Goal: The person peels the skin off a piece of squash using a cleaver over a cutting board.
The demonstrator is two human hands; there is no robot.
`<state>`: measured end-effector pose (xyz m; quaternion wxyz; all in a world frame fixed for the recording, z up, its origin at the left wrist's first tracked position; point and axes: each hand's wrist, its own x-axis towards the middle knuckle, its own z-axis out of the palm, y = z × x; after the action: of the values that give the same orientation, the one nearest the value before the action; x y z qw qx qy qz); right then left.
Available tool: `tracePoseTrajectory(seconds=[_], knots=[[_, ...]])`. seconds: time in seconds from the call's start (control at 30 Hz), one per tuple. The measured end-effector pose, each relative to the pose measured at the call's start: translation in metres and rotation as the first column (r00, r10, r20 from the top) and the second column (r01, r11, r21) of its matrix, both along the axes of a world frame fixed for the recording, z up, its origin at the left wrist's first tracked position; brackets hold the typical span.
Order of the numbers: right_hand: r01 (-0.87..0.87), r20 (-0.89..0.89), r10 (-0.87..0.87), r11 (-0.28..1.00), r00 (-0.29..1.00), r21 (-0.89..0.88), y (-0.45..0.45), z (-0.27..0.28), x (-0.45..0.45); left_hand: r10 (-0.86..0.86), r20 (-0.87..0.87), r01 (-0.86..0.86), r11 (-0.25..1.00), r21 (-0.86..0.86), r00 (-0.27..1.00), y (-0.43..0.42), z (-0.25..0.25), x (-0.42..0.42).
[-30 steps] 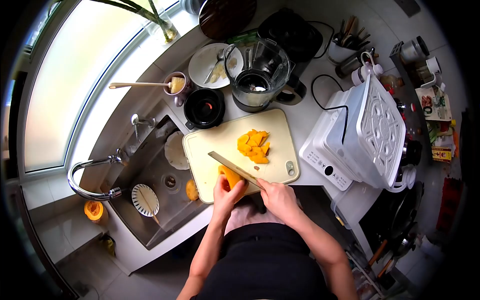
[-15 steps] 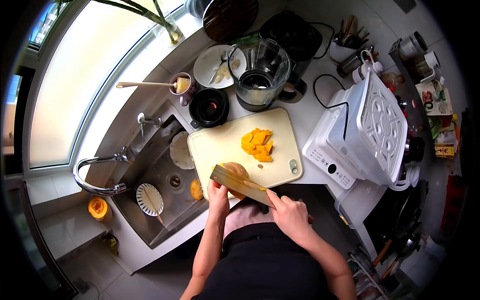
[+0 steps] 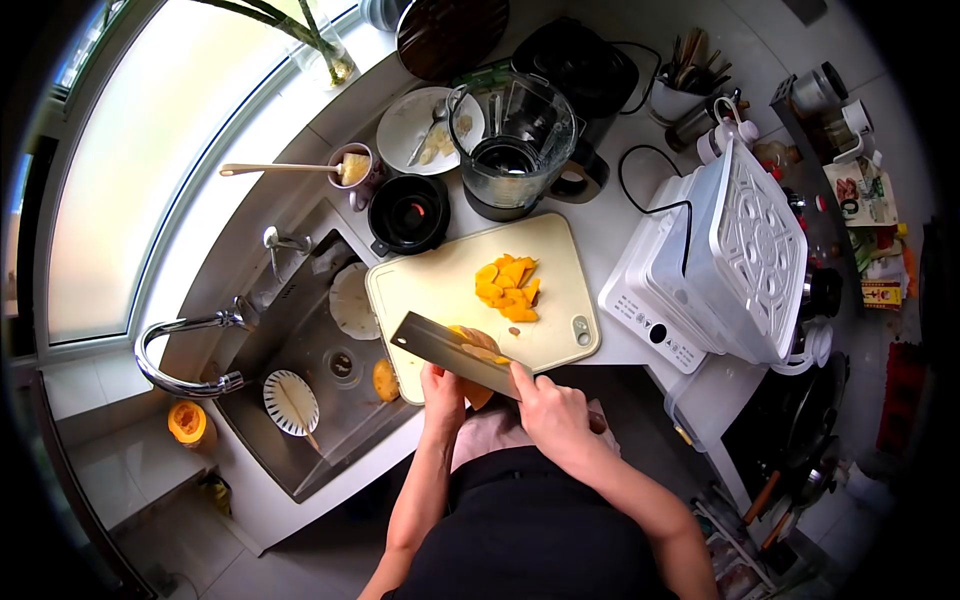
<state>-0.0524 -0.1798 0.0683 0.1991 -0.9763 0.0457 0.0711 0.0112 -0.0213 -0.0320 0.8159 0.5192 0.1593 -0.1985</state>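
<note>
At the near edge of the cream cutting board (image 3: 430, 285), my left hand (image 3: 443, 393) is closed on an orange-fleshed pumpkin piece (image 3: 478, 341), largely hidden behind the blade. My right hand (image 3: 549, 408) grips a wide cleaver (image 3: 440, 350), its blade slanting up to the left across the piece, with bits of orange flesh along it. A small heap of cut orange pieces (image 3: 507, 287) lies on the board beyond the blade, a small brown scrap beside it.
Left of the board is a sink (image 3: 310, 350) with a striped dish (image 3: 291, 403) and a peeled-looking chunk (image 3: 385, 380). Behind stand a black bowl (image 3: 409, 214), a glass blender jug (image 3: 513, 150) and a plate (image 3: 408, 115). A white appliance (image 3: 655, 300) is on the right.
The pumpkin piece first turned from its cut flesh to its skin side, and the cleaver moved over it. Since half a second ago, the blade has shifted slightly left and up.
</note>
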Motion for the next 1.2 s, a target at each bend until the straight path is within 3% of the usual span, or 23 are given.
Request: tracePoseTrajectory(seconds=[0.17, 0.33, 0.4, 0.43, 0.5, 0.53, 0.57, 0.63, 0.8, 0.97, 1.07, 1.17, 1.2], knots=[[-0.03, 0.025, 0.029, 1.0, 0.999, 0.004, 0.002, -0.013, 0.036, -0.009, -0.009, 0.009, 0.999, -0.044, 1.0, 0.016, -0.021, 0.022], [-0.039, -0.048, 0.042, 0.997, 0.998, 0.066, 0.007, -0.011, 0.054, -0.05, -0.169, 0.027, 0.99, -0.137, 0.984, 0.02, -0.001, 0.051], [-0.047, -0.06, 0.051, 0.997, 0.997, 0.054, 0.016, -0.01, 0.056, -0.212, 0.052, 0.195, 0.955, 0.225, 0.976, 0.02, 0.015, 0.053], [-0.005, -0.081, 0.011, 0.998, 0.997, 0.067, 0.021, -0.012, 0.057, -0.302, 0.043, 0.265, 0.889, 0.373, 0.952, 0.02, 0.023, 0.047], [0.037, -0.099, -0.029, 0.996, 0.995, 0.08, 0.025, -0.013, 0.058, -0.262, 0.079, 0.215, 0.902, 0.373, 0.962, 0.011, 0.026, 0.03], [0.026, -0.095, -0.02, 0.997, 0.995, 0.067, 0.026, -0.012, 0.06, -0.157, -0.004, 0.152, 0.95, 0.271, 0.988, 0.008, 0.027, 0.024], [0.017, -0.094, -0.012, 0.998, 0.996, 0.056, 0.028, -0.012, 0.06, -0.158, -0.005, 0.153, 0.949, 0.275, 0.987, 0.011, 0.024, 0.023], [0.009, -0.098, -0.005, 0.999, 0.995, 0.044, 0.028, -0.01, 0.06, -0.052, -0.131, 0.064, 0.994, 0.091, 0.99, 0.015, 0.021, 0.023], [-0.047, -0.085, 0.044, 0.999, 0.995, -0.025, 0.024, 0.01, 0.047, 0.097, 0.006, -0.097, 0.988, 0.119, 0.995, 0.015, 0.011, 0.004], [-0.094, -0.089, 0.077, 0.975, 0.993, -0.203, 0.025, 0.021, 0.013, 0.07, 0.039, -0.073, 0.992, 0.104, 0.997, 0.029, -0.001, -0.015], [-0.094, -0.112, 0.071, 0.973, 0.991, -0.209, 0.037, 0.008, 0.015, 0.148, 0.03, -0.149, 0.989, 0.008, 0.988, 0.034, -0.01, -0.019], [-0.13, -0.103, 0.109, 0.966, 0.989, -0.223, 0.046, 0.003, 0.026, 0.157, 0.018, -0.158, 0.987, 0.013, 0.987, 0.039, -0.008, -0.018], [-0.12, -0.065, 0.107, 0.966, 0.992, -0.227, 0.051, -0.003, 0.031, 0.11, 0.046, -0.114, 0.989, 0.093, 0.993, 0.038, -0.008, -0.02]])
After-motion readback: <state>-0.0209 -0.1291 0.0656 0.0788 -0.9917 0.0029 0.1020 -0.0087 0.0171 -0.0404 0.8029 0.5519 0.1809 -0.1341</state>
